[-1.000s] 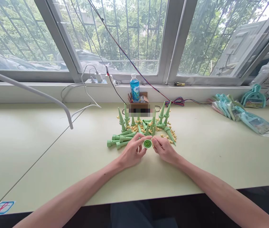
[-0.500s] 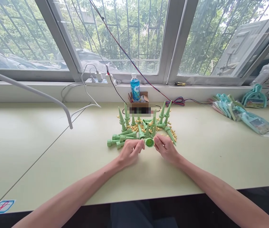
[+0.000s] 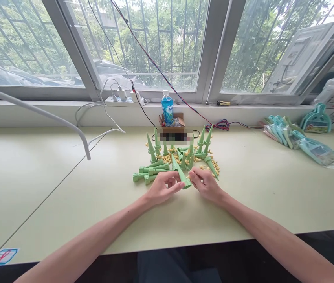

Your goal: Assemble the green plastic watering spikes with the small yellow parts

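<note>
My left hand (image 3: 165, 188) is closed on a hollow green plastic spike (image 3: 180, 171), thumb against its wide end. The spike is tilted, with its point away from me and its wide end near me. Just right of it, my right hand (image 3: 204, 182) pinches a small yellow plastic piece (image 3: 188, 177) close to the spike's side; the fingers hide most of the piece. Beyond my hands, several green spikes (image 3: 151, 147) stand point up among scattered small yellow pieces (image 3: 167, 159). Several green tubes with ribbed caps (image 3: 158, 169) lie beside my left hand.
A blue bottle (image 3: 167, 109) and an open cardboard box (image 3: 178, 128) are at the back by the sill. A white bent tube (image 3: 66, 122) crosses the left side. Bagged dustpan sets (image 3: 314, 147) lie at the right. Coiled cable (image 3: 218, 125) rests behind the spikes.
The green spike has turned from its round open end facing me to lying tilted with its side showing. My left fingers have shifted around it; my right hand has hardly moved.
</note>
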`<state>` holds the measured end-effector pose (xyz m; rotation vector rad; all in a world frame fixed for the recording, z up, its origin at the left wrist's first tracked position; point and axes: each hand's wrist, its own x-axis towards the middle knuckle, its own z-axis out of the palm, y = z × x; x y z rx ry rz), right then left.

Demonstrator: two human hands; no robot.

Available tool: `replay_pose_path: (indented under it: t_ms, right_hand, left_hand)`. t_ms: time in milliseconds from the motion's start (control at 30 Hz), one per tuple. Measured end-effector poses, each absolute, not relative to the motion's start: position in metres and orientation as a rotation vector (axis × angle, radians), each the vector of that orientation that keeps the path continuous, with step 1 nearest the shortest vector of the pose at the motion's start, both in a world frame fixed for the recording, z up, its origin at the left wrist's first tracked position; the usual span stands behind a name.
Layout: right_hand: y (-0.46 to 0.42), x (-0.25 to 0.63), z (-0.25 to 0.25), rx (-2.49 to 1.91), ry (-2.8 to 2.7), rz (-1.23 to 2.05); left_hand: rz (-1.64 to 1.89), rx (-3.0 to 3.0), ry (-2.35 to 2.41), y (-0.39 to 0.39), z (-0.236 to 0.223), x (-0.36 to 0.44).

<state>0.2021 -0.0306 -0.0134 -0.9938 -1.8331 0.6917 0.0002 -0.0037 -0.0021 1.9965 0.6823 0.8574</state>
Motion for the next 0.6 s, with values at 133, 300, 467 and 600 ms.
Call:
replay_pose_path:
  t_ms: [133,300,467,600]
  right_hand:
    - [-0.029,0.202,-0.014,-1.034,-1.829,0.693]
    - [-0.029,0.199,-0.012,-1.027,-1.826,0.686]
    - [-0.029,0.198,-0.011,-1.024,-1.817,0.703]
    - [-0.028,0.198,-0.013,-1.061,-1.802,0.655]
  left_hand:
    - [0.906,2.095,0.695,-0.004,-0.005,0.0]
    - [0.969,2.221,0.663,-0.004,-0.009,0.001]
    - [1.023,2.285,0.652,-0.002,-0.015,0.001]
    - [1.086,2.327,0.701,-0.001,-0.017,0.002]
